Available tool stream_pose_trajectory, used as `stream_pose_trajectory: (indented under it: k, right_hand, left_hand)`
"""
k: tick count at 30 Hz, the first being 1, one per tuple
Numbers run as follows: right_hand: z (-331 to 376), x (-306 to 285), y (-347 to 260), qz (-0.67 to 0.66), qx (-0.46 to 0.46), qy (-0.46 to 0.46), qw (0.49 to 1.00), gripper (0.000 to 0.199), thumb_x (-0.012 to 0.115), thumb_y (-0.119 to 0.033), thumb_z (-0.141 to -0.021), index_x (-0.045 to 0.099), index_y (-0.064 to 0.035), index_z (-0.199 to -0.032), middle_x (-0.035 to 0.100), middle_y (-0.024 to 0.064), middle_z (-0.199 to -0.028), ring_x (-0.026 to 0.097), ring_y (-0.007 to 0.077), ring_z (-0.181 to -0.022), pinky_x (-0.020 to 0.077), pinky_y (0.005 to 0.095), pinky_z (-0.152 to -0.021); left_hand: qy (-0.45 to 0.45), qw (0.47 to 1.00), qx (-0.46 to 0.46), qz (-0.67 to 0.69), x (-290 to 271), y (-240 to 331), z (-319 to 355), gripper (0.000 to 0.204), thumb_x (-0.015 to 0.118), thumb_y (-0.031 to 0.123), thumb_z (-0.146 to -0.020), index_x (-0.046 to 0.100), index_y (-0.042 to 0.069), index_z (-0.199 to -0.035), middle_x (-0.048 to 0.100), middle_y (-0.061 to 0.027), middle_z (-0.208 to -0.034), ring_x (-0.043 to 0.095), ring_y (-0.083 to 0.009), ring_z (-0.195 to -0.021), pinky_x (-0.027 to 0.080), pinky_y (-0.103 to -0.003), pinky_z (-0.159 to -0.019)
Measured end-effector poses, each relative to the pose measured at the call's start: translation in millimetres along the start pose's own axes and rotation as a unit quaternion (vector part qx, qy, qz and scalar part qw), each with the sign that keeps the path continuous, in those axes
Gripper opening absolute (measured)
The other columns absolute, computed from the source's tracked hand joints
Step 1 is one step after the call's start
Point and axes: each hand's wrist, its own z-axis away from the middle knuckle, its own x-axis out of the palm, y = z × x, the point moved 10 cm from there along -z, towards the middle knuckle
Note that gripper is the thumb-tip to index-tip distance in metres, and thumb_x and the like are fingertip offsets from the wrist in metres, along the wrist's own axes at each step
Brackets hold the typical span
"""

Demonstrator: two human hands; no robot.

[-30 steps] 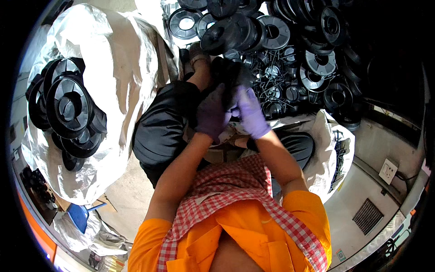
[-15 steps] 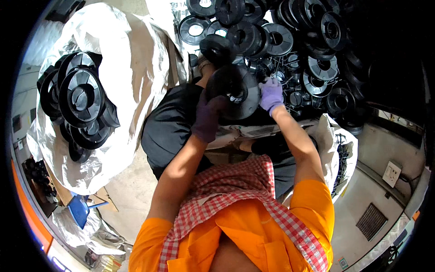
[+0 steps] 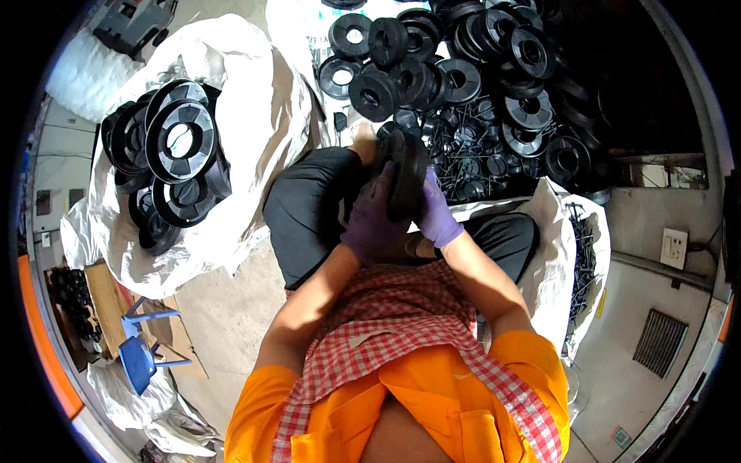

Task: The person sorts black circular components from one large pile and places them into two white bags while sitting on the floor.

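Between my hands, in front of my lap, is a black plastic spool (image 3: 409, 171) turned nearly edge-on. My left hand (image 3: 376, 221), in a purple glove, grips its left side. My right hand (image 3: 438, 214), gloved alike, is closed against the right side; its fingertips are hidden behind the rim. Whether the right hand also holds a small part cannot be seen. Just beyond the hands lies a heap of small black plastic parts with thin rods (image 3: 465, 158). More black spools (image 3: 373, 94) are piled behind and around them.
At left, a large white sack (image 3: 247, 100) carries several stacked black spools (image 3: 180, 143). On the right, a white bag (image 3: 552, 231) holds thin black rods (image 3: 583, 270). A blue plastic chair-like item (image 3: 137, 363) and cardboard (image 3: 181, 332) are at lower left. A wall socket (image 3: 674, 248) is at right.
My right hand has left the small parts and come to the spool. The spool has tipped from face-up to nearly edge-on and moved closer to me. The whole view has shifted slightly.
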Motion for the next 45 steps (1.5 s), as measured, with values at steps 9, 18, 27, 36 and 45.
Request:
stream_pose_trajectory:
  k: [9, 18, 27, 36, 45]
  right_hand:
    - [70, 75, -65, 0.569, -0.408, -0.285, 0.654, 0.055, 0.07, -0.009, -0.073, 0.047, -0.0044, -0.123, 0.05, 0.0187, -0.12, 0.053, 0.0323, -0.108, 0.0458, 0.0367, -0.089]
    - [40, 32, 6, 0.0, 0.168, -0.091, 0.982, 0.041, 0.058, -0.027, -0.091, 0.046, -0.0037, -0.122, 0.056, 0.0116, -0.118, 0.057, 0.023, -0.105, 0.0465, 0.0357, -0.09]
    - [75, 65, -30, 0.506, -0.294, -0.37, 0.721, 0.028, 0.064, -0.017, -0.076, 0.058, -0.0086, -0.102, 0.05, 0.0195, -0.116, 0.051, 0.0383, -0.108, 0.0462, 0.0434, -0.087]
    - [39, -9, 29, 0.298, 0.08, -0.102, 0.946, 0.048, 0.063, -0.029, -0.082, 0.05, -0.0115, -0.126, 0.046, 0.0146, -0.131, 0.044, 0.0265, -0.121, 0.0439, 0.0382, -0.094]
    - [40, 32, -10, 0.532, -0.201, -0.269, 0.777, 0.064, 0.064, -0.015, -0.083, 0.031, -0.0087, -0.137, 0.044, 0.0104, -0.133, 0.049, 0.0231, -0.117, 0.0441, 0.0342, -0.096]
  left_hand:
    - [-0.274, 0.74, -0.213, 0.576, 0, 23, 22, 0.044, 0.067, 0.013, -0.077, 0.055, 0.003, -0.117, 0.064, -0.0064, -0.1, 0.061, -0.0151, -0.086, 0.05, -0.028, -0.076]
    - [-0.039, 0.945, -0.043, 0.322, 8, -14, 36, 0.076, 0.075, 0.011, -0.07, 0.039, 0.004, -0.137, 0.062, -0.0064, -0.112, 0.058, -0.0106, -0.095, 0.048, -0.028, -0.08]
    - [-0.267, 0.704, -0.294, 0.589, 19, -11, 40, 0.035, 0.061, 0.016, -0.085, 0.054, 0.002, -0.117, 0.062, -0.006, -0.103, 0.059, -0.0143, -0.09, 0.05, -0.03, -0.076]
    - [-0.167, 0.887, -0.133, 0.41, 15, -5, 30, 0.048, 0.062, 0.011, -0.083, 0.047, 0.002, -0.128, 0.058, -0.0105, -0.116, 0.056, -0.0188, -0.105, 0.046, -0.032, -0.09]
    - [-0.143, 0.824, -0.215, 0.504, 21, -10, 45, 0.068, 0.068, 0.005, -0.076, 0.038, 0.004, -0.136, 0.053, -0.0127, -0.124, 0.05, -0.0234, -0.117, 0.042, -0.034, -0.097]
